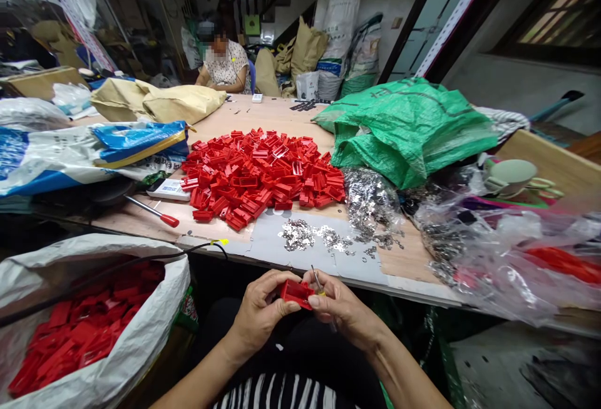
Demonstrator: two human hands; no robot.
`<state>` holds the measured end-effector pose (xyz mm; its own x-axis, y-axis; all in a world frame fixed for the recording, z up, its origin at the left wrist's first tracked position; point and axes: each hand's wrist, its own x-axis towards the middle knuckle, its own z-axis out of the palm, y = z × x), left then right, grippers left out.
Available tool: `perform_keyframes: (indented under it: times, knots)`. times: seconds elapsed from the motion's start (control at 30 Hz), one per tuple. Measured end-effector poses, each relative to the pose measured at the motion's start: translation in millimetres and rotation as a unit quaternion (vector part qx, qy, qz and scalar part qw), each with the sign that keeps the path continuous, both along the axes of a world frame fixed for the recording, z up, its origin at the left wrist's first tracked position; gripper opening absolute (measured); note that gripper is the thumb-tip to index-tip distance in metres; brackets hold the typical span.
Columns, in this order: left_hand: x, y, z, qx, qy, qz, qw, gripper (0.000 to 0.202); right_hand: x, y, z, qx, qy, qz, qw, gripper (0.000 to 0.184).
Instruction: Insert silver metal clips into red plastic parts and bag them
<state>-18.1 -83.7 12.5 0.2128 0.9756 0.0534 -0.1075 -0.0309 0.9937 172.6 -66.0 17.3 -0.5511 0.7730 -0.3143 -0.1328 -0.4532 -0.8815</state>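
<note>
My left hand (263, 305) is closed on a red plastic housing (297, 293), a small open-sided box held in front of the table edge. In my right hand (342, 302) is what looks like a small screwdriver (316, 277), its thin metal shaft pointing up and a yellow part showing between the fingers. The right thumb and fingers are right against the housing's right end. Beyond my hands, small silvery metal pieces (297, 235) lie in loose piles on a grey sheet (267, 240). A large heap of red housings (263, 174) sits behind them.
To my left stands a white sack (173, 277) with red housings inside. A red-handled tool (169, 220) lies by the table's front edge. Plastic bags of metal pieces (370, 196), a green sack (413, 127) and a cup (509, 177) are on the right. Another person (228, 64) sits across the table.
</note>
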Motion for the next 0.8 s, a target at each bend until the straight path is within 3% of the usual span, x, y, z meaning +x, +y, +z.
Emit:
perform_keyframes:
  times: [0.1, 0.2, 0.27, 0.33, 0.4, 0.47, 0.6, 0.8]
  knots:
    - [-0.3, 3.4, -9.6, -0.089, -0.094, -0.022, 0.991, 0.027, 2.0, 2.6, 2.0, 0.026, -0.023, 0.021, 0.999, 0.042]
    - [1.9, 3.0, -17.0, -0.156, -0.176, -0.002, 0.972, 0.032, 9.1, 18.0, 4.2, 0.142, -0.141, 0.009, 0.98, 0.036]
    - [3.1, 1.3, -17.1, -0.194, -0.221, 0.006, 0.956, 0.036, 15.4, 34.1, 4.7, 0.261, -0.288, -0.043, 0.92, 0.025]
    - [3.3, -0.2, -14.2, -0.227, -0.257, -0.001, 0.939, 0.041, 20.5, 50.9, 3.7, 0.363, -0.43, -0.075, 0.823, 0.017]
    - [2.8, -0.7, -10.7, -0.246, -0.274, -0.009, 0.93, 0.044, 22.5, 64.9, 1.8, 0.416, -0.52, -0.064, 0.743, 0.02]
    - [2.0, -0.5, -8.8, -0.255, -0.277, -0.009, 0.927, 0.046, 20.9, 74.2, -0.1, 0.433, -0.564, -0.031, 0.702, 0.022]
    - [0.2, -0.4, -11.4, -0.258, -0.273, -0.006, 0.927, 0.045, 13.7, 81.9, -1.3, 0.439, -0.607, 0.017, 0.663, 0.014]
    - [-1.1, 2.3, -13.1, -0.256, -0.272, 0.0, 0.928, 0.043, 10.7, 84.2, -0.4, 0.434, -0.613, 0.03, 0.659, 0.007]
